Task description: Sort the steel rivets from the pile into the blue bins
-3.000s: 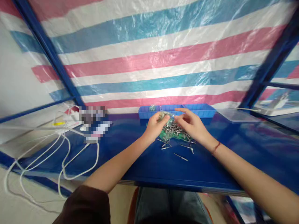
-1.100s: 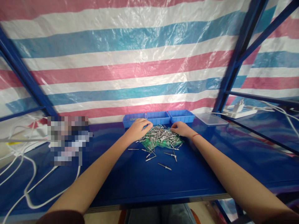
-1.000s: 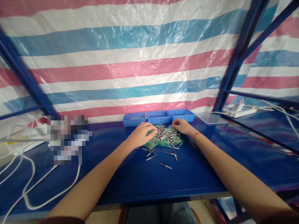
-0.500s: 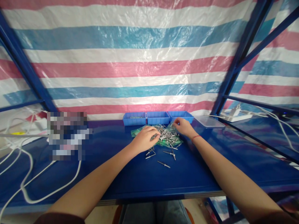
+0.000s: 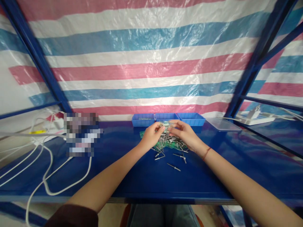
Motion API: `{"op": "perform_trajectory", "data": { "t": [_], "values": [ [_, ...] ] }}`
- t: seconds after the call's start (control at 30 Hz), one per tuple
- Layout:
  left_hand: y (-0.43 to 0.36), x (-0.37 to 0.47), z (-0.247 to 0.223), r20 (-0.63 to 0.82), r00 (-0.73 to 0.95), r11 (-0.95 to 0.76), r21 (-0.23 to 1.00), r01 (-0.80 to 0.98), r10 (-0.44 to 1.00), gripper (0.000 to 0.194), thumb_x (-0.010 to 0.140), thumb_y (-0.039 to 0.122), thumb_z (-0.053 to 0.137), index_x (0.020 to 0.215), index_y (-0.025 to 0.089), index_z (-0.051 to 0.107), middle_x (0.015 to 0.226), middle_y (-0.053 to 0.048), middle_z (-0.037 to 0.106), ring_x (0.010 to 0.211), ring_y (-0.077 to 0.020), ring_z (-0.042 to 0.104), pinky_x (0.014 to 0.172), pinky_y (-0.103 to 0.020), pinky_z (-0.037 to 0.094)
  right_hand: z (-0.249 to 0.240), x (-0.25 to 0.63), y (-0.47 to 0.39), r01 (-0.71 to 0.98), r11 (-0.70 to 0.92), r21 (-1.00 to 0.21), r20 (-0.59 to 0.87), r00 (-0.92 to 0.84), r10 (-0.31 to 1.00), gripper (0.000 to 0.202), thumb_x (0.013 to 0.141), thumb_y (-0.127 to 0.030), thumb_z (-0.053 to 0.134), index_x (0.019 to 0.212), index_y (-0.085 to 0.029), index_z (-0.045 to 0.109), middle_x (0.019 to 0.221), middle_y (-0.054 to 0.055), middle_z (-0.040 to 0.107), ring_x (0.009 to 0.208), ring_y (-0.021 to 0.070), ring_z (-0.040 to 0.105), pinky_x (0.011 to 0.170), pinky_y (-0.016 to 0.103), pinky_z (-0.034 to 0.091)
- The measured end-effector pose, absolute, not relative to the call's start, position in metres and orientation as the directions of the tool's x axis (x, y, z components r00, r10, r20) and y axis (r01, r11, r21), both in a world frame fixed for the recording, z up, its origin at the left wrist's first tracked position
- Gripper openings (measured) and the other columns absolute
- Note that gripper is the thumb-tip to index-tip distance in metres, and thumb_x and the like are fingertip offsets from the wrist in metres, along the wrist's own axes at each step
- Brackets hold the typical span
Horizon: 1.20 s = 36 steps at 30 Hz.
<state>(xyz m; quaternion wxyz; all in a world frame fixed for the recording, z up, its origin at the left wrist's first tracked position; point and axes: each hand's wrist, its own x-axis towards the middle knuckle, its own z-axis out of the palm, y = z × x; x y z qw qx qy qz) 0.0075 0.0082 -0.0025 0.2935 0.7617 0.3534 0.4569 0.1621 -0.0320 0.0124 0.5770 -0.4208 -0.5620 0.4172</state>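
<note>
Between my two hands, above a heap of silver rivets (image 5: 174,140), is a small clear plastic bag (image 5: 165,123). My left hand (image 5: 153,134) pinches its left side, and my right hand (image 5: 183,132) grips its right side with bent fingers. Some small pale contents show through the plastic, too blurred to tell. The rivets lie on green plastic (image 5: 142,134) on the blue table. Several loose rivets lie nearer to me, one of them (image 5: 173,166) apart from the others.
Three blue bins (image 5: 143,122) stand in a row behind the heap, the left one with something inside. A clear flat lid (image 5: 223,124) lies to their right. White cables (image 5: 48,186) and a pixelated item occupy the left; a power strip (image 5: 258,118) is at the right.
My left hand has lifted off the rivets and my right hand has come in toward it, with the clear bag now held between them. The view has shifted slightly left.
</note>
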Motion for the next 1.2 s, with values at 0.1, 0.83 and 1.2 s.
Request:
{"op": "perform_trajectory", "data": {
  "t": [0.1,0.83,1.2],
  "values": [
    [0.008,0.006,-0.002,0.49,0.353,-0.587,0.766,0.261,0.797,0.022,0.085,0.037,0.051,0.092,0.018,0.059,0.085,-0.003,0.065,0.079,-0.0159,0.059,0.072,-0.027,0.043,0.011,0.167,-0.028,0.144,0.368,-0.919,0.374,0.018,0.927,0.025,0.064,-0.037,0.07,0.08,-0.018,0.068,0.07,0.0,0.064,0.065,0.0142,0.057,0.068,0.034,0.05],
    [0.01,-0.001,0.004,0.697,0.351,-0.778,0.592,0.209,0.625,0.015,0.087,0.028,0.053,0.096,0.021,0.063,0.1,-0.005,0.064,0.097,-0.0164,0.058,0.088,-0.032,0.044,0.023,0.165,-0.037,-0.041,0.089,-0.995,0.091,-0.035,0.995,0.041,0.082,-0.052,0.048,0.107,-0.019,0.054,0.061,-0.001,0.06,0.039,0.0092,0.043,0.041,0.024,0.034],
    [0.005,0.011,-0.008,0.596,0.421,-0.705,0.689,0.171,0.684,0.028,0.085,0.026,0.054,0.113,0.021,0.054,0.096,-0.004,0.065,0.08,-0.013,0.061,0.077,-0.028,0.049,0.006,0.174,-0.024,0.207,0.482,-0.851,0.471,-0.102,0.876,0.035,0.081,-0.043,0.057,0.108,-0.025,0.043,0.061,-0.006,0.051,0.05,0.0115,0.051,0.046,0.023,0.036]
  ]
}}
